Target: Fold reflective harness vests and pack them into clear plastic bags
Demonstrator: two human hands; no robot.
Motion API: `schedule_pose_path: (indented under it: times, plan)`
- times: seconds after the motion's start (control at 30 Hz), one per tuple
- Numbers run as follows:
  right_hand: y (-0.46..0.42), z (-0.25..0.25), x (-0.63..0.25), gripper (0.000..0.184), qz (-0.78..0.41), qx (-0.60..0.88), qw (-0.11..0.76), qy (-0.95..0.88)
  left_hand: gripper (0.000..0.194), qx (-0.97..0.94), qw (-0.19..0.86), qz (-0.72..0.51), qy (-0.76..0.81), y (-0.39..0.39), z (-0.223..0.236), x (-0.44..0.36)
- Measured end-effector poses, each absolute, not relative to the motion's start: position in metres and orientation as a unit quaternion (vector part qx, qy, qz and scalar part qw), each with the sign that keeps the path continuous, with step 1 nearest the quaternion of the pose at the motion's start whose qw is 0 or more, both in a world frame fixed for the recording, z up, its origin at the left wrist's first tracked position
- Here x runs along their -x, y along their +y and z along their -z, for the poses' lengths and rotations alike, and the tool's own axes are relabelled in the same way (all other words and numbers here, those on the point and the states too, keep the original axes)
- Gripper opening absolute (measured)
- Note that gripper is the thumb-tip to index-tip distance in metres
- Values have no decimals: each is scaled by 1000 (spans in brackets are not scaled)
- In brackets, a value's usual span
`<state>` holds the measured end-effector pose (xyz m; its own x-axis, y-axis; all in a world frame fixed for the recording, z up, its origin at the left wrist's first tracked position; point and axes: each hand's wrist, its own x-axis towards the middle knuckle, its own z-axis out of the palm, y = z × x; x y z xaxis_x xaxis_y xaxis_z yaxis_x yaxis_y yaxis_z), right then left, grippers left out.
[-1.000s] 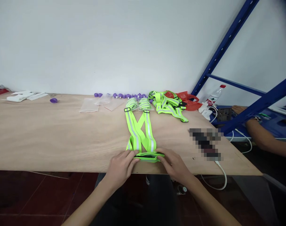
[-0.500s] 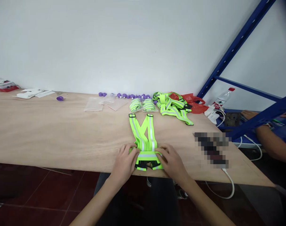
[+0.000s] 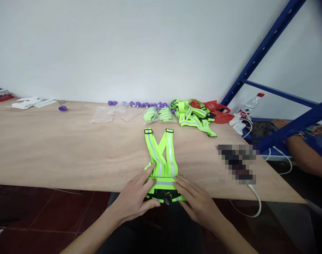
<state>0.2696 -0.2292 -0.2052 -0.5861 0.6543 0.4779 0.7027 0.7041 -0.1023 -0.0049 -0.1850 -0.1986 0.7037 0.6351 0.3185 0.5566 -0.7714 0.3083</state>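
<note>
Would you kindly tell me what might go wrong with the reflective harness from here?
The reflective harness has its black buckles at the front edge of the table, so they might slip over if the left hand and right hand lift. Its crossed straps might also twist.

No text can be read (the red label [image 3: 242, 114] on the bottle [image 3: 253, 103] is too small).

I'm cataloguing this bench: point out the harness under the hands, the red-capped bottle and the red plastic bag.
Harness [image 3: 165, 183]: head view, on the silver stripe of its crosswise band.
Red-capped bottle [image 3: 251, 103]: head view, on its clear upper body.
Red plastic bag [image 3: 218, 112]: head view, on its crumpled side.
</note>
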Motion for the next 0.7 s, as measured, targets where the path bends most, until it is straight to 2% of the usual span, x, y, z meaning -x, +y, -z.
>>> schedule_pose_path:
  times: [0.07, 0.13, 0.37, 0.57, 0.7]
  plan:
    - [-229, 205, -270, 41, 48, 375, 257, -890, 70, -921, 93, -202, 320, -185, 198, 3]
    - [-227, 204, -271, 42, 38, 369, 269, -889, 73, -924, 93, -198, 312, -185, 197, 2]
    - [-217, 201, -275, 33, 10, 367, 264, -892, 30, -916, 121, -180, 337, -186, 199, 3]
    - [-204, 199, -276, 23, -107, 360, 295, -879, 23, -926, 112, -182, 311, -174, 190, -2]
    - [-190, 191, -268, 21, -165, 401, 320, -843, 31, -909, 153, -160, 355, -160, 176, -9]
